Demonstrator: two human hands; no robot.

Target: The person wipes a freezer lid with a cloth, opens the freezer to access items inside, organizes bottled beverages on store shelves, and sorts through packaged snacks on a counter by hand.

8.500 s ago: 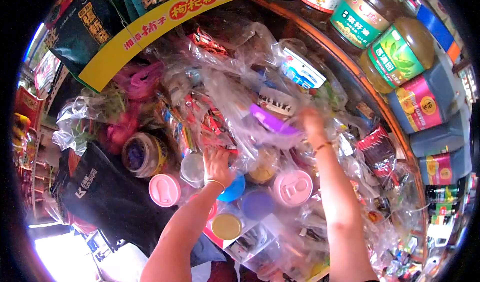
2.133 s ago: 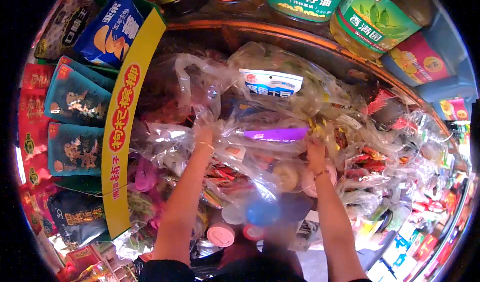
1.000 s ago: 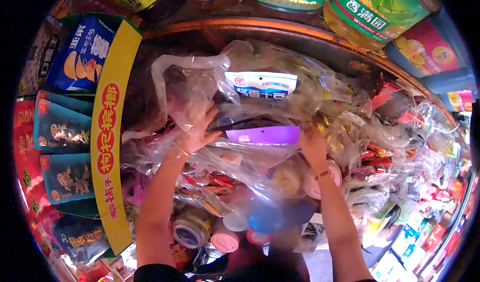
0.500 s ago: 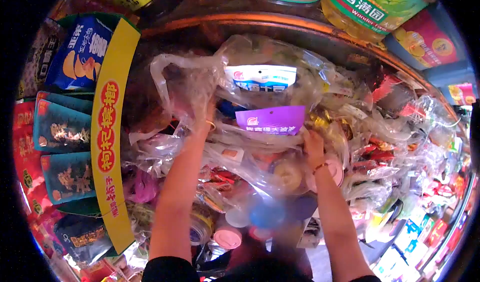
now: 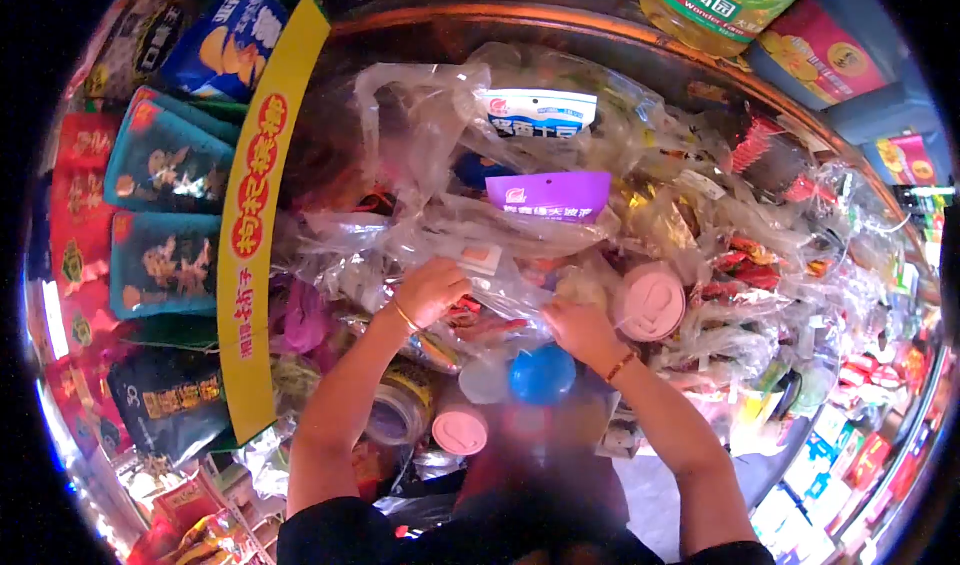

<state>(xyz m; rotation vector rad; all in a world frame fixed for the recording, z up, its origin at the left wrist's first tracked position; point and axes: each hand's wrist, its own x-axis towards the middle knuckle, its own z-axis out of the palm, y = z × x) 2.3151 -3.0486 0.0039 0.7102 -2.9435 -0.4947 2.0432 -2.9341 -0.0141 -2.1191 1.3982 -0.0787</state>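
Observation:
My left hand [image 5: 432, 292] is closed on a clear plastic bag [image 5: 505, 300] in the middle of the heap. To its right, my right hand [image 5: 578, 327] pinches the same bag's edge, its fingertips partly hidden. Red packets show through the plastic between both hands. A blue round lid [image 5: 542, 374] and a whitish lid [image 5: 485, 379] are just below. Beside my right hand is a jar with a pink lid [image 5: 652, 303]. Further up, a purple header card [image 5: 548, 197] and a blue-and-white header card [image 5: 541, 114] stick out of clear bags.
A yellow display-box edge [image 5: 262, 225] with snack pouches [image 5: 168, 265] stands at the left. Oil bottles [image 5: 705, 5] line the orange-edged shelf [image 5: 560, 17] above. Crumpled bags [image 5: 760, 335] pile up at the right. Another pink-lidded jar [image 5: 460, 431] and a clear jar [image 5: 398, 413] are nearer me.
Both hands have come down towards me and closer together. My left hand has left the upper bags, and my right hand has left the purple card's corner. The view has shifted slightly.

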